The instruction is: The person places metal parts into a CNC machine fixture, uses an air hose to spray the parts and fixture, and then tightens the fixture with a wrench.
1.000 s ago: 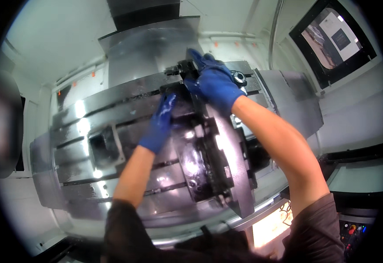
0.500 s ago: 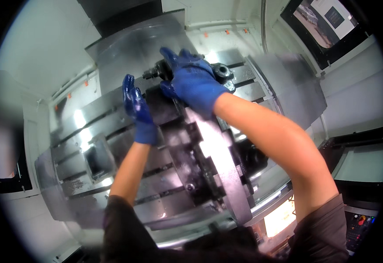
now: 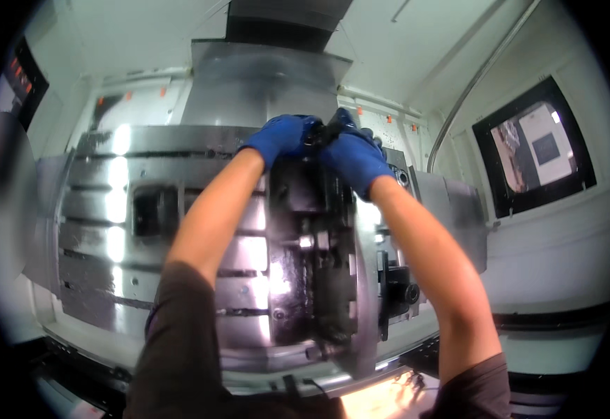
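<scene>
A dark fixture (image 3: 301, 279) with a long pale metal bar (image 3: 365, 293) along its right side stands on a slotted metal machine table (image 3: 95, 276). My hands, in blue gloves, meet at its far end. My left hand (image 3: 282, 136) has its fingers curled round the near-left side of a black metal part (image 3: 313, 138), whose exact kind is hidden by the gloves. From the right, my right hand (image 3: 356, 159) closes on the same part, its thumb and fingers bent and slightly blurred.
To the right of the bar sits a black clamp block (image 3: 397, 290). A square dark opening (image 3: 155, 211) lies in the table's left half. White enclosure walls surround it, with a window (image 3: 534, 148) at the right and a curved metal pipe (image 3: 476, 80) beside it.
My left hand was open and apart, left of the fixture; it has moved right and closed on the black part. My head has turned, so the table now appears more level.
</scene>
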